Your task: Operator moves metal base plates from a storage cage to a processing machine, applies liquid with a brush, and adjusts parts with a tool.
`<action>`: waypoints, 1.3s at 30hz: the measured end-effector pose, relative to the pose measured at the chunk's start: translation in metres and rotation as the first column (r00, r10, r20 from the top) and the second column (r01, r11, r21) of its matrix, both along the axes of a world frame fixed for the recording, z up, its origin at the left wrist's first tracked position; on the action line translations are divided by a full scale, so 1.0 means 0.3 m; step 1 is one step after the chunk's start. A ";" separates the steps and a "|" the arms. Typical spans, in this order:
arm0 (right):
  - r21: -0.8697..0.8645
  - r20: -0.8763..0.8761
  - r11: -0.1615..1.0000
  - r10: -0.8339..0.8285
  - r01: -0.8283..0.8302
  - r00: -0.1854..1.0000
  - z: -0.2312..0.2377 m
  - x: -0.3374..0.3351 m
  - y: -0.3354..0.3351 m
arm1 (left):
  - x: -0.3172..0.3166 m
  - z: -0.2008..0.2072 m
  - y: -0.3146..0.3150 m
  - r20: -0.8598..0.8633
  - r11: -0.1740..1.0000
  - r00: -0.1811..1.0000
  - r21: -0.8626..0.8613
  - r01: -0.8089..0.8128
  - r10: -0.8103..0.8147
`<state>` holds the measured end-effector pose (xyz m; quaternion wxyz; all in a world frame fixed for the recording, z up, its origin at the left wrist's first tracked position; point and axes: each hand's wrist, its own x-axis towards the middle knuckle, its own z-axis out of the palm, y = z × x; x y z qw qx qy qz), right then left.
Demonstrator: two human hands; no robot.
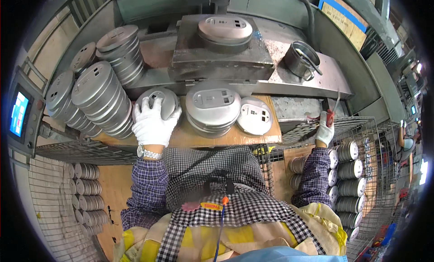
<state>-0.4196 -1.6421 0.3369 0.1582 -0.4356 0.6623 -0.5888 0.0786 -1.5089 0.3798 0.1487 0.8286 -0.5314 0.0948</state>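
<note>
My left hand (pixel 154 125), in a white glove, lies over a round grey metal cover (pixel 168 98), fingers spread across its top and thumb at its right rim. To the right of it stands a short stack of similar covers (pixel 214 109) with a raised oblong panel and square holes. Beside that stack lies a paler round cover (pixel 255 118). My right hand, also gloved (pixel 325 131), is closed around a red-handled tool (pixel 330 118) at the right. The tool's dark upper part stands up from the fist; its exact kind is unclear.
Tall leaning stacks of covers (pixel 100 97) fill the left side. On a metal block (pixel 221 58) ahead sits another cover (pixel 225 29). A metal mug (pixel 299 61) stands far right. Wire baskets with stacked covers flank me; a lit control screen (pixel 19 113) is far left.
</note>
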 end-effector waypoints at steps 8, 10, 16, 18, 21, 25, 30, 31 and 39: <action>-0.431 -0.413 0.745 0.339 -0.509 0.845 0.261 0.425 -0.104 | 0.012 -0.021 -0.002 0.043 0.997 0.999 -0.072 0.028 -0.025; -0.134 -0.610 0.730 0.472 -0.670 0.636 0.330 0.573 -0.162 | 0.007 -0.013 -0.003 0.035 0.999 0.999 -0.039 0.009 -0.008; 0.076 -0.736 0.557 0.591 -0.827 0.331 0.486 0.873 -0.313 | 0.013 0.021 0.010 -0.045 1.000 0.999 -0.002 -0.002 0.002; 0.330 -0.568 0.545 0.767 -0.771 0.299 0.515 0.904 -0.341 | 0.023 0.029 0.019 -0.066 1.000 0.998 0.017 0.023 -0.022; 0.338 -0.681 0.581 0.694 -0.741 0.233 0.542 0.925 -0.370 | 0.034 0.050 0.038 -0.125 0.998 0.992 -0.061 0.025 -0.033; 0.386 -0.668 0.567 0.716 -0.727 0.203 0.580 0.923 -0.370 | 0.026 0.115 0.054 -0.184 0.974 0.975 -0.211 0.084 -0.124; 0.155 -0.540 0.566 0.735 -0.810 0.410 0.563 0.800 -0.237 | 0.012 0.229 0.049 -0.040 0.891 0.946 -0.351 0.287 -0.320; 0.140 -0.547 0.625 0.695 -0.768 0.466 0.544 0.770 -0.200 | 0.008 0.245 0.037 -0.006 0.878 0.939 -0.357 0.318 -0.343; 0.006 -0.400 0.735 0.623 -0.678 0.672 0.351 0.423 0.152 | -0.030 0.320 -0.164 0.114 0.812 0.862 -0.294 0.505 -0.495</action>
